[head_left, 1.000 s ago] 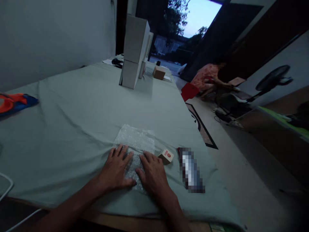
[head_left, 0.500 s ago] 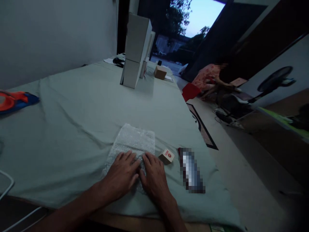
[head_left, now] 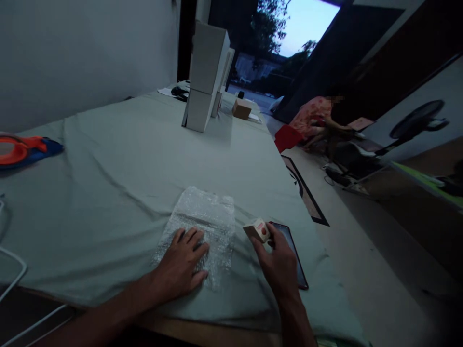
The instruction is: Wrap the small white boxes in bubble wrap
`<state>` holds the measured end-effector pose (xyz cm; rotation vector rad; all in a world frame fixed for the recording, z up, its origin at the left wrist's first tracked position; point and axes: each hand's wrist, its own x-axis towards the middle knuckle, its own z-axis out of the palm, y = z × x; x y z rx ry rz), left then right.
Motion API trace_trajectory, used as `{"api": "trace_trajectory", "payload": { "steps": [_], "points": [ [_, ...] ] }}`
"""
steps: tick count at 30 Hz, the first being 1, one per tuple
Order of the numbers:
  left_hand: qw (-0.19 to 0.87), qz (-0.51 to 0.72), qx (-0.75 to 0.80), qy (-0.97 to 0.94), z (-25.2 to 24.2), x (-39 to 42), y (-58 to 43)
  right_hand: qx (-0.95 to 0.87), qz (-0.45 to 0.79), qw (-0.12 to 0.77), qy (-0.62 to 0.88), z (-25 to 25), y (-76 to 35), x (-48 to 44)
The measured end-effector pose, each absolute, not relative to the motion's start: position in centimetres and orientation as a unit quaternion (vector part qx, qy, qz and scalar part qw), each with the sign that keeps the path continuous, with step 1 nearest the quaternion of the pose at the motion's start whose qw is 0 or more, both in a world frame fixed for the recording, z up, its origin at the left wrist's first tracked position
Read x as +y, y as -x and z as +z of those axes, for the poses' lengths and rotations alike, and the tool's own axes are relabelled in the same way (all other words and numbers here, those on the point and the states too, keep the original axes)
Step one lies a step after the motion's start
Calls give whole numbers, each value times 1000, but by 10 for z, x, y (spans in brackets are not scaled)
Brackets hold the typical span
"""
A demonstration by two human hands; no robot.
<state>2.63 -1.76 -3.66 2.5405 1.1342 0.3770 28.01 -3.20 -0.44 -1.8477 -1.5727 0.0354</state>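
A sheet of bubble wrap (head_left: pixel 213 217) lies on the cloth-covered table in front of me. My left hand (head_left: pixel 183 262) rests on its left part, palm down with the fingers spread. To the right, my right hand (head_left: pixel 277 255) grips a small cardboard box (head_left: pixel 257 230) between thumb and fingers. A red mark shows on the pale top of the box, and its near side is brown. Partly hidden behind my right hand lies a smartphone (head_left: pixel 291 241) with a dark red edge.
A tall stack of white boxes (head_left: pixel 202 77) and a brown box (head_left: pixel 241 109) stand farther back. At the left lies an orange and blue object (head_left: pixel 32 150). A white cable (head_left: pixel 18 260) hangs over the left edge. A person (head_left: pixel 313 118) sits beyond the table, near a fan (head_left: pixel 415 120).
My right hand has left the bubble wrap, moved right and taken hold of the small box. My left hand has stayed on the wrap.
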Motion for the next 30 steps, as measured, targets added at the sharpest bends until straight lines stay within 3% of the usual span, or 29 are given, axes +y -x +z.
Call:
{"api": "trace_trajectory", "payload": {
  "steps": [3, 7, 14, 22, 30],
  "points": [
    [165, 135, 400, -891, -38, -18, -27, -631, 115, 423, 640, 17, -244, -35],
    [176, 155, 398, -887, -40, -17, -27, -695, 245, 397, 547, 9, -205, -25],
    [178, 276, 417, -848, -40, -4, 0, -717, 217, 335, 571, -36, -206, -12],
    [152, 241, 428, -858, -48, -1, 3, -715, 215, 355, 562, -32, -201, -16],
    [155, 223, 421, -865, -45, 0, 6, -755, 159, 320, 550, -39, -197, -16]
  ]
}}
